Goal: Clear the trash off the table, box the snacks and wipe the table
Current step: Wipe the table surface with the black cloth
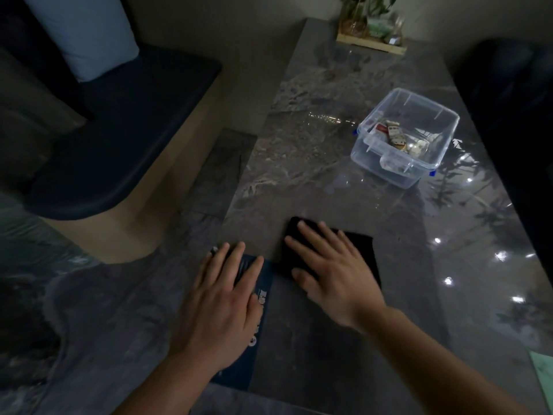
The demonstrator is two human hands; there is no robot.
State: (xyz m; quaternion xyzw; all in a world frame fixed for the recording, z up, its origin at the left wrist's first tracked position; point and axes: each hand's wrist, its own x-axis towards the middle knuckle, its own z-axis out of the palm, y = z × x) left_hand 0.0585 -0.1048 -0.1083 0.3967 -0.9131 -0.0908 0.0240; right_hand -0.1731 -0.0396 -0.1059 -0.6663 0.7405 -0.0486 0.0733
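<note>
My right hand point(329, 271) lies flat, fingers spread, on a black cloth point(363, 253) spread on the grey marble table point(314, 163). My left hand point(221, 301) rests flat on a dark blue printed packet point(260, 292) at the table's left edge, partly overhanging it. A clear plastic box point(404, 139) with blue clips stands open further back on the right, with several small snack packets point(395, 136) inside.
A wooden tray with plants in glass jars point(371, 28) stands at the table's far end. A dark bench seat point(119, 130) with a pale blue cushion point(86, 34) is to the left. A dark chair point(514, 115) is on the right, and something pale green point(541, 372) shows at the lower right.
</note>
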